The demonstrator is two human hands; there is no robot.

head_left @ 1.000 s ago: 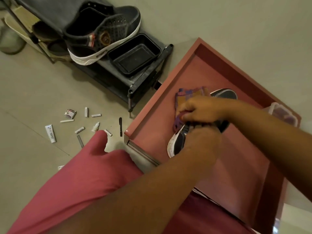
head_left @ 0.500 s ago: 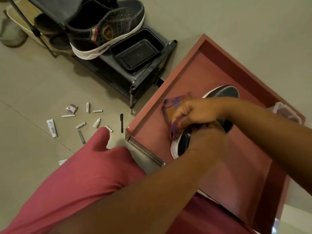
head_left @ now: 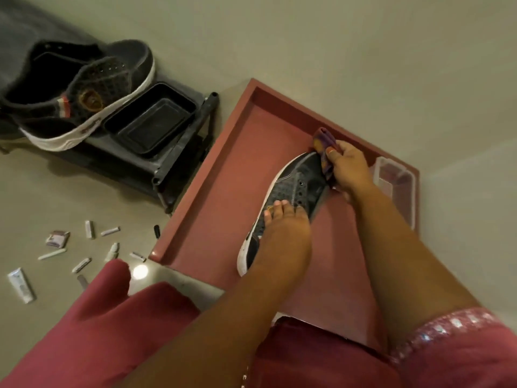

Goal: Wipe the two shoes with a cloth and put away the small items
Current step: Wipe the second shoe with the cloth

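A black rack (head_left: 179,152) stands on the floor (head_left: 335,37) beside a red table (head_left: 223,191).

— Where is the camera?
— One head-worn view, looking steeply down, close over the red tray (head_left: 229,163).
— What does it take in?
— Both forearms in the foreground, tray centre, floor (head_left: 335,37) along the left edge.
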